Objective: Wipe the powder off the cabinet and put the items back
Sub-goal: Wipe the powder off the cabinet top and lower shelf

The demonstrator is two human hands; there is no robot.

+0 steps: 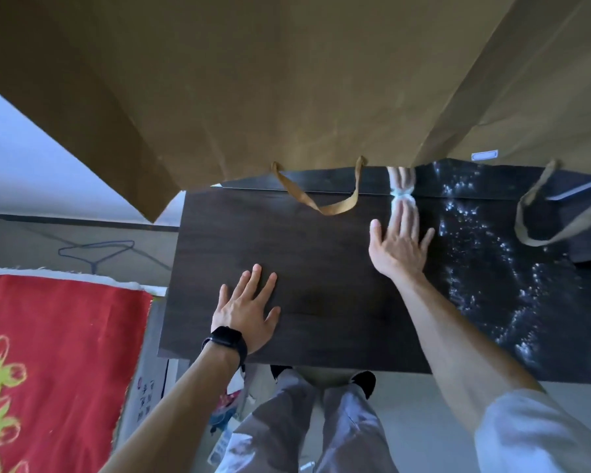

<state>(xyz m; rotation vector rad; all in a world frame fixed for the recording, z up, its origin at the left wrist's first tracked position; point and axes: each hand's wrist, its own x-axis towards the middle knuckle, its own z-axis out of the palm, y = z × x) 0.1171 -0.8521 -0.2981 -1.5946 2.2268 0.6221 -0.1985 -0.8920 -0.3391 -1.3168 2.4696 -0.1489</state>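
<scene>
Powder (492, 268) covers the right part of the cabinet top (287, 254), so the right hand (398, 247) presses a white wad (402, 198) with straight fingers at the far edge beside it, while the left hand (246, 312) rests flat and spread on bare wood, likely bracing, under 2 paper bags (253, 80).

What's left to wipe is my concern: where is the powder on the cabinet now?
In the head view, the powder lies on the right part of the cabinet top, just right of the right hand; the left hand rests further left.
</scene>
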